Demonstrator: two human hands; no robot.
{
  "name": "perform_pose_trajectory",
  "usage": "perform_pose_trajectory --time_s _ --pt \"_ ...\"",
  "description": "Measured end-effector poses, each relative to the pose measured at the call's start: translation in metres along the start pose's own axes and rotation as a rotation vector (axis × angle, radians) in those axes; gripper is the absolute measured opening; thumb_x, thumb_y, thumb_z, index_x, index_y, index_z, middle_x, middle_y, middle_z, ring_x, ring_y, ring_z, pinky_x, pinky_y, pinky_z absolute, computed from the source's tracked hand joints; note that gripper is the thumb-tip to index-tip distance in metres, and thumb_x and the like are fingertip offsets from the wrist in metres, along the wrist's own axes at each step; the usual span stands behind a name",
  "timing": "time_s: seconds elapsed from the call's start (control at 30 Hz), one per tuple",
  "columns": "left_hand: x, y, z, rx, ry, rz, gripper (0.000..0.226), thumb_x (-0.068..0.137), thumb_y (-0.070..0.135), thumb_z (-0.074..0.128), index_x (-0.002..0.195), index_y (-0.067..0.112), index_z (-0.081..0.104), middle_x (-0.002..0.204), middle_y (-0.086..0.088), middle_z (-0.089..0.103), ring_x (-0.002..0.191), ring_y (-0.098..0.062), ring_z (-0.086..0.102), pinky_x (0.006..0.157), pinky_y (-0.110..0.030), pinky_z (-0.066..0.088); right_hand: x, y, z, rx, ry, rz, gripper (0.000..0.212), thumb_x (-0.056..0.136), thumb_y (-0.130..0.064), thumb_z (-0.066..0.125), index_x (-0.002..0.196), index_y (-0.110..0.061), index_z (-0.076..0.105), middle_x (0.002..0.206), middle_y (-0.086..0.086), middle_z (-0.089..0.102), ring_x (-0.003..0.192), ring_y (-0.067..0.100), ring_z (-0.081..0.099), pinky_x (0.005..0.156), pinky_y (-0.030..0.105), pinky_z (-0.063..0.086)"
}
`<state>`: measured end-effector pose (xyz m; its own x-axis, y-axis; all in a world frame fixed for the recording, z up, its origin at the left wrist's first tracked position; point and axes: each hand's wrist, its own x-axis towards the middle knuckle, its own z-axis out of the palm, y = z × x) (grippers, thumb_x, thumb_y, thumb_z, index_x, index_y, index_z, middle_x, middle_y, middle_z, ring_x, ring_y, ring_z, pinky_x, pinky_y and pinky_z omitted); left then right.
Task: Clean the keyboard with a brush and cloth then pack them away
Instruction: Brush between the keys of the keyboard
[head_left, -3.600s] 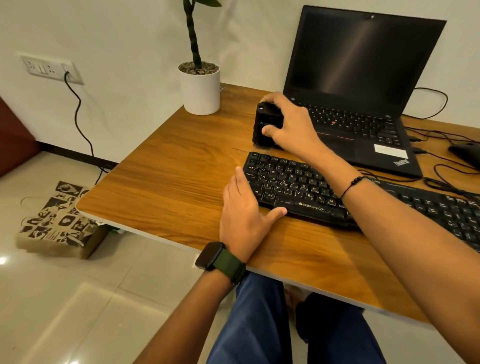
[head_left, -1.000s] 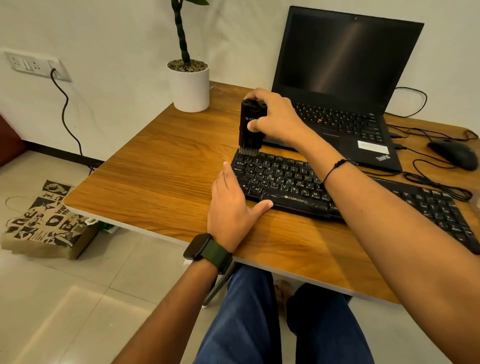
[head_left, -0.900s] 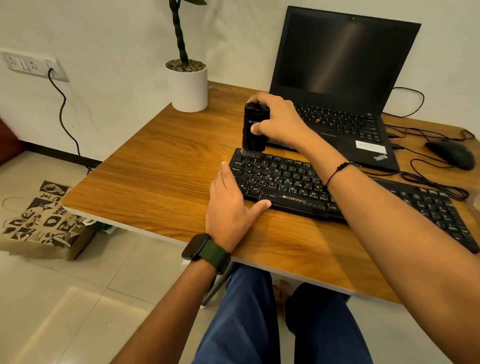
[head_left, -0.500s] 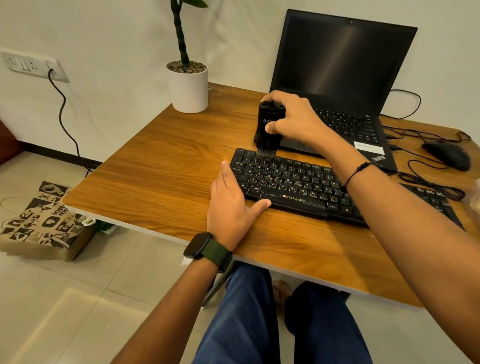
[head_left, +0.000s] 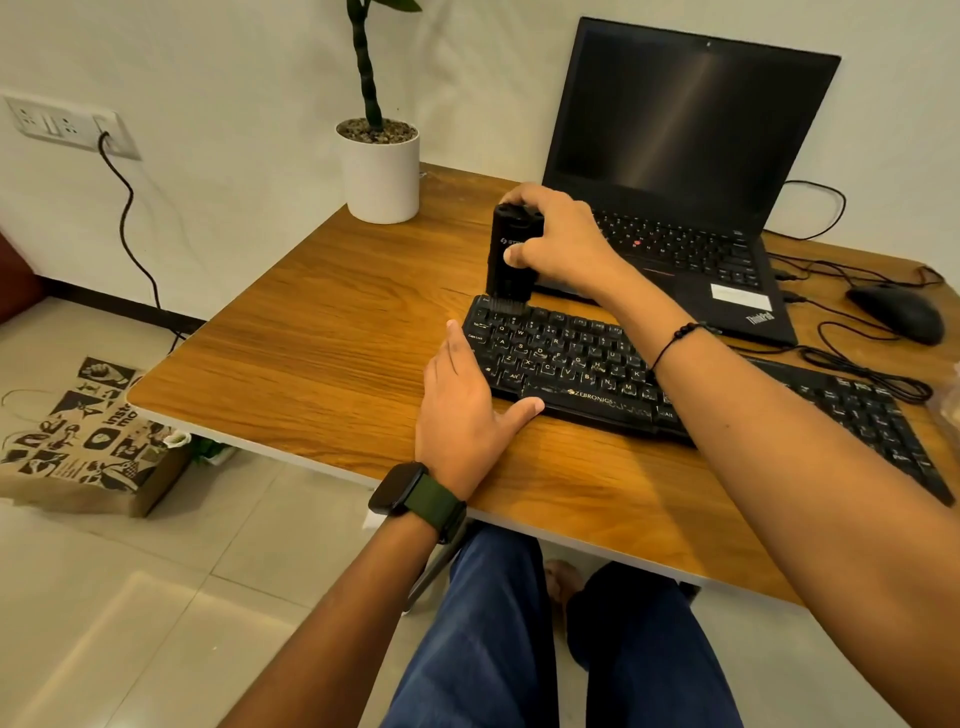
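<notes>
A black keyboard (head_left: 597, 364) lies across the wooden table (head_left: 322, 332), running from the middle to the right edge. My right hand (head_left: 563, 241) grips a black block-shaped brush (head_left: 506, 270) held upright, its bristles touching the far left corner of the keyboard. My left hand (head_left: 462, 410) lies flat on the table with straight fingers against the keyboard's left end and the thumb along its front edge. No cloth shows in view.
An open black laptop (head_left: 685, 171) stands behind the keyboard. A white pot with a plant (head_left: 382, 171) sits at the back left. A black mouse (head_left: 896, 312) and cables lie at the right. A printed paper bag (head_left: 83, 441) rests on the floor, left.
My right hand lifted the brush from beside the laptop and set its bristles on the keyboard's top row; within the last half second it slid back toward the far left corner. My left hand stayed put.
</notes>
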<state>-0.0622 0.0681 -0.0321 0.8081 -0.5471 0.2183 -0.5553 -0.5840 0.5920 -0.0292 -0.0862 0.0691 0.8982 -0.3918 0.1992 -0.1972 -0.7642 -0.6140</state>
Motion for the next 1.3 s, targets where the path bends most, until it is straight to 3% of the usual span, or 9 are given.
perform_pose_trajectory --time_s 0.2,0.47,0.7,0.87,0.97,1.3 --pt "0.000 0.001 -0.001 -0.001 -0.004 -0.003 0.113 0.075 0.055 0.064 0.146 0.000 -0.005 0.153 -0.014 0.016 0.139 -0.025 0.018 0.112 -0.030 0.019 -0.006 0.002 -0.001 0.028 0.022 0.001 0.049 0.077 -0.004 0.067 0.122 -0.020 0.053 0.111 0.001 0.054 0.099 0.014 0.047 0.082 0.028 0.043" --pt "0.000 0.001 -0.002 -0.005 -0.015 -0.007 0.112 0.075 0.054 0.064 0.146 0.001 -0.005 0.154 -0.014 0.015 0.139 -0.025 0.018 0.113 -0.031 0.020 -0.016 0.024 -0.026 -0.059 -0.004 0.038 0.051 0.078 -0.004 0.066 0.124 -0.020 0.052 0.122 0.006 0.054 0.107 0.018 0.046 0.083 0.027 0.037" --pt "-0.001 0.001 -0.002 -0.012 -0.014 -0.011 0.113 0.075 0.054 0.065 0.146 0.001 -0.005 0.154 -0.014 0.016 0.139 -0.025 0.018 0.112 -0.031 0.021 -0.017 0.023 -0.039 -0.031 -0.004 0.041 0.050 0.077 0.000 0.065 0.121 -0.020 0.053 0.119 0.006 0.051 0.101 0.020 0.049 0.085 0.041 0.053" --pt "0.000 0.001 -0.002 -0.013 -0.014 -0.010 0.113 0.075 0.054 0.065 0.146 0.001 -0.005 0.154 -0.014 0.015 0.140 -0.025 0.017 0.112 -0.030 0.020 -0.018 0.024 -0.038 -0.175 -0.058 0.023 0.050 0.077 -0.002 0.065 0.123 -0.019 0.052 0.122 0.009 0.054 0.106 0.021 0.048 0.084 0.032 0.045" --pt "0.000 0.001 -0.002 -0.015 -0.011 -0.009 0.112 0.075 0.054 0.065 0.146 0.002 -0.005 0.154 -0.013 0.015 0.140 -0.024 0.018 0.112 -0.030 0.020 -0.018 0.018 -0.027 -0.163 -0.077 -0.001 0.050 0.077 -0.005 0.065 0.123 -0.020 0.052 0.121 0.008 0.054 0.110 0.023 0.050 0.088 0.035 0.047" --pt "0.000 0.001 -0.001 -0.019 -0.003 -0.010 0.113 0.074 0.053 0.066 0.146 0.002 -0.004 0.153 -0.013 0.018 0.139 -0.024 0.020 0.112 -0.031 0.022 -0.005 0.004 -0.016 0.036 -0.004 -0.008 0.050 0.077 -0.002 0.066 0.123 -0.018 0.051 0.118 0.007 0.052 0.103 0.019 0.048 0.082 0.033 0.050"
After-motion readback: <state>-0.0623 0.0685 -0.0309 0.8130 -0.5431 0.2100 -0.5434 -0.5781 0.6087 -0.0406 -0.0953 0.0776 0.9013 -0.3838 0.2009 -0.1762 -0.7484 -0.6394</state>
